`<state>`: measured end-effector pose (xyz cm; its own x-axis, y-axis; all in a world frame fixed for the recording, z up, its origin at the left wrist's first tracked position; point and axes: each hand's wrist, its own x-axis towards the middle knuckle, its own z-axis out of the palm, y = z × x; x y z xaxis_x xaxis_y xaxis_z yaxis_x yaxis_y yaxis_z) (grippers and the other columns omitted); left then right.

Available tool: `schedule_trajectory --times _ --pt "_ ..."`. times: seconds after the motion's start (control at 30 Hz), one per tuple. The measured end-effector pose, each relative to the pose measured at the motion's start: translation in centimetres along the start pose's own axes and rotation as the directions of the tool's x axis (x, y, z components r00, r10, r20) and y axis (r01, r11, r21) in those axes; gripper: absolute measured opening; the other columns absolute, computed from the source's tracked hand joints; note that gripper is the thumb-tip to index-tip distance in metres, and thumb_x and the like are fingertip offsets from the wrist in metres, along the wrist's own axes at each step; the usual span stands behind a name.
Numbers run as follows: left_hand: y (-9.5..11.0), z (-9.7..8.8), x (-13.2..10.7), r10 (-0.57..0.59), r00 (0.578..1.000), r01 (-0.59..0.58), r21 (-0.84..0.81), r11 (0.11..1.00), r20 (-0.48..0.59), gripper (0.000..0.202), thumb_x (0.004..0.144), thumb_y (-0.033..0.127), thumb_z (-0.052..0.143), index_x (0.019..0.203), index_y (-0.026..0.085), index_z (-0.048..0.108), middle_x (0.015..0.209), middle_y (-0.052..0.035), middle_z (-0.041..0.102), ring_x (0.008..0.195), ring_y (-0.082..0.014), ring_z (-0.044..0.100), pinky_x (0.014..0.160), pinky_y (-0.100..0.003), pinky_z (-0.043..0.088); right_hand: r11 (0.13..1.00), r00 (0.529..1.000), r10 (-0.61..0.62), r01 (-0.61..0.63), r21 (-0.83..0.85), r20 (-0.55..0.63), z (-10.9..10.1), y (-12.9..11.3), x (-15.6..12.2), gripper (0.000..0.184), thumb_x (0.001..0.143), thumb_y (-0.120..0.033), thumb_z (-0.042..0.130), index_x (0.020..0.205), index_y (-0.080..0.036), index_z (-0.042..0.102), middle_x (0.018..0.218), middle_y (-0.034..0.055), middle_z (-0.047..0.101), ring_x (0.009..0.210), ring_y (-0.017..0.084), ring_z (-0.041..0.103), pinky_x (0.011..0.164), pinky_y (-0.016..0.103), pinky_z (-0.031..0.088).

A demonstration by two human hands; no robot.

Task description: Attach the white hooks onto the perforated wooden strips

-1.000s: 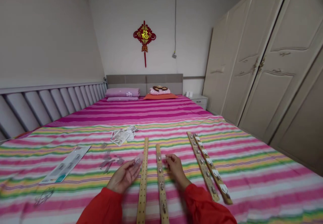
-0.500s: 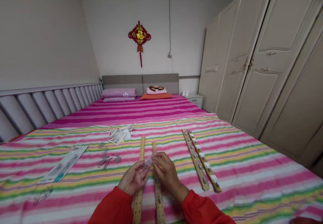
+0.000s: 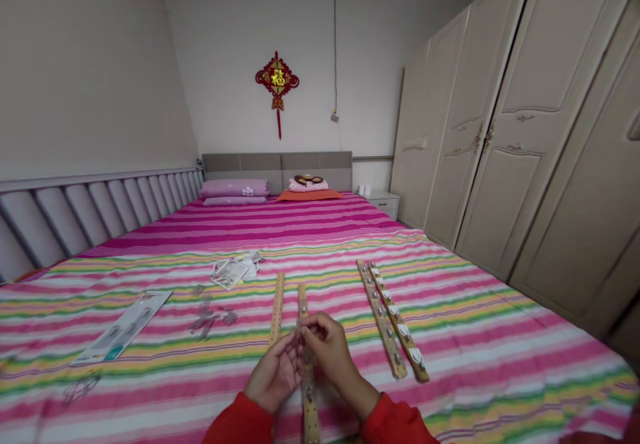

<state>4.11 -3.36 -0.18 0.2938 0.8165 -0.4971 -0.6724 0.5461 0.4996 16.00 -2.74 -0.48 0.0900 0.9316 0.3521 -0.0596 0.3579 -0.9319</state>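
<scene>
- The middle wooden strip [image 3: 311, 411] lies on the bed, running near to far, right under the hands. It is thin and tan, with little holes and shiny metal bits [image 3: 303, 309] along it.
- The left hand [image 3: 277, 372] is cupped, palm up, and the right hand [image 3: 326, 347] pinches from above. Their fingertips meet over the strip, maybe to keep something tiny steady. I can't tell what is between them.
- Just left is a strip with only holes showing [image 3: 277, 307], partly behind the left hand.
- To the right, two more strips [image 3: 383, 321] lie side by side, perhaps kept out of the way.
- Far left are small clear plastic pieces [image 3: 216, 319] and a long packet [image 3: 125, 327].
</scene>
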Motion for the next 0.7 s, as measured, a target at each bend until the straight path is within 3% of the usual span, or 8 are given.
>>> schedule_trajectory --times 0.07,0.17,0.3,0.4,0.5,0.7 --pt "-0.1 -0.2 0.0 0.105 0.992 -0.095 0.127 0.987 -0.076 0.004 0.080 0.016 0.060 0.080 0.013 0.062 0.067 -0.0028 0.068 0.051 -0.0082 0.061 0.048 -0.017 0.044 0.997 0.998 0.065 -0.064 0.047 -0.019 -0.2 0.4 0.4 0.011 0.065 -0.028 0.069 0.067 -0.018 0.067 0.056 -0.0015 0.059 0.052 0.013 0.052 0.050 0.024 0.042" --pt "-0.3 -0.6 -0.1 0.358 0.923 -0.299 0.322 0.898 -0.143 0.014 0.072 0.026 0.069 0.078 0.015 0.062 0.076 -0.0032 0.069 0.058 -0.0089 0.063 0.053 -0.017 0.044 0.994 0.994 0.091 -0.087 0.066 -0.059 -0.3 0.9 0.8 0.013 0.063 -0.029 0.070 0.063 -0.017 0.065 0.049 -0.0038 0.053 0.047 0.012 0.047 0.045 0.023 0.037" --pt "-0.7 -1.3 -0.2 0.501 0.865 -0.443 0.519 0.731 0.031 0.038 0.066 0.048 0.071 0.086 0.016 0.065 0.088 -0.0063 0.070 0.080 -0.0167 0.065 0.066 -0.023 0.048 0.999 0.993 0.039 -0.040 -0.008 -0.113 0.0 0.9 0.6 0.005 0.065 -0.022 0.066 0.066 -0.017 0.066 0.056 -0.0017 0.058 0.052 0.013 0.051 0.049 0.023 0.040" --pt "-0.7 -1.5 0.0 0.558 0.819 -0.529 0.546 0.650 0.129 0.043 0.061 0.047 0.075 0.088 0.015 0.065 0.089 -0.0076 0.070 0.084 -0.0196 0.064 0.069 -0.025 0.048 0.996 0.995 -0.028 0.020 -0.082 -0.093 0.4 0.7 0.1 0.004 0.066 -0.018 0.062 0.067 -0.018 0.067 0.064 0.0002 0.062 0.057 0.014 0.055 0.053 0.023 0.043" --pt "-0.5 -1.5 0.3 0.579 0.812 -0.532 0.502 0.682 0.074 0.043 0.057 0.044 0.078 0.085 0.015 0.063 0.083 -0.0061 0.070 0.081 -0.0187 0.065 0.067 -0.025 0.048 0.994 0.998 -0.059 0.055 -0.099 -0.037 0.7 0.6 -0.3 0.006 0.069 -0.017 0.061 0.070 -0.018 0.067 0.070 0.0017 0.063 0.061 0.015 0.058 0.055 0.024 0.045" --pt "-0.2 -1.2 -0.1 0.503 0.864 -0.453 0.389 0.802 -0.030 0.042 0.049 0.039 0.083 0.075 0.016 0.060 0.073 -0.0009 0.068 0.073 -0.0144 0.066 0.063 -0.021 0.048 0.994 0.997 -0.066 0.068 -0.082 0.033 0.2 0.2 -0.9 0.007 0.073 -0.022 0.063 0.077 -0.018 0.067 0.076 0.0031 0.063 0.065 0.015 0.059 0.057 0.023 0.045"
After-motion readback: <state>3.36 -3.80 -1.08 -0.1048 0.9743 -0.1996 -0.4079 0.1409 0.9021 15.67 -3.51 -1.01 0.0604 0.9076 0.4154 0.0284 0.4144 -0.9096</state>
